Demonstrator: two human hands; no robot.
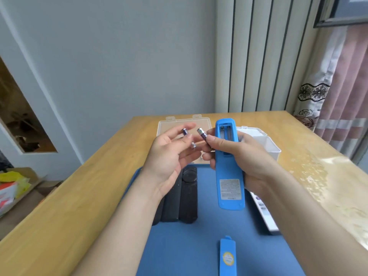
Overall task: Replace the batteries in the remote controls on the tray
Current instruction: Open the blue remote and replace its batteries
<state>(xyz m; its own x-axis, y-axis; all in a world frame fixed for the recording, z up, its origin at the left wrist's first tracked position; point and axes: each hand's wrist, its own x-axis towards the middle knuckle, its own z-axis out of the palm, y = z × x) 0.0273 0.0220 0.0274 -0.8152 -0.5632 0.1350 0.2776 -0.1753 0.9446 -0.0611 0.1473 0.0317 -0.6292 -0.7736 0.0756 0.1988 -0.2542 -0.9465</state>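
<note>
While the right hand clasps the blue remote at mid-body above the tray and pinches 1 battery, the grip of the left hand holds a second battery. I judge the remote light, stiff and a little slippery; its long axis points away from the person, with the empty compartment at the far end, facing up.

Blue plastic remote, back up, bay open, above blue tray; purple-labelled battery just left, second battery farther left; blue cover lies near.

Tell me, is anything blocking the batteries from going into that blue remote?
Nothing visible. The remote has its slot open and seemingly empty; its cover lies on the tray. The left hand and right hand each hold a battery beside it.
</note>
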